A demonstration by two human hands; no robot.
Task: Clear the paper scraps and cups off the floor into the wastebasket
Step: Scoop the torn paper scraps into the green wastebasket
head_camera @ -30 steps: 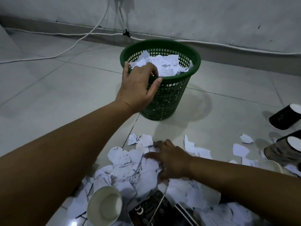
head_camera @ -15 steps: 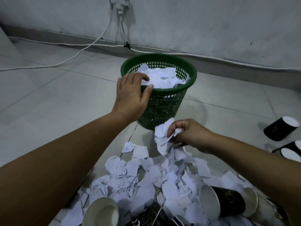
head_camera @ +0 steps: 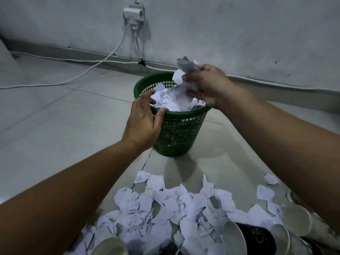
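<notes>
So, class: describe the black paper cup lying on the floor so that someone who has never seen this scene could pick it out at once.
Start at the green wastebasket by the wall, then come down to the heap of paper scraps on the floor nearest the camera. At its lower right edge lies the black cup, tipped on its side with its white mouth facing left. The cups around it show only pale surfaces; this one shows a dark outer wall.

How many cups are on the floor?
4 visible: a white cup at bottom left, a black cup lying at bottom right, two pale cups beside it. The right arm may hide more.
</notes>
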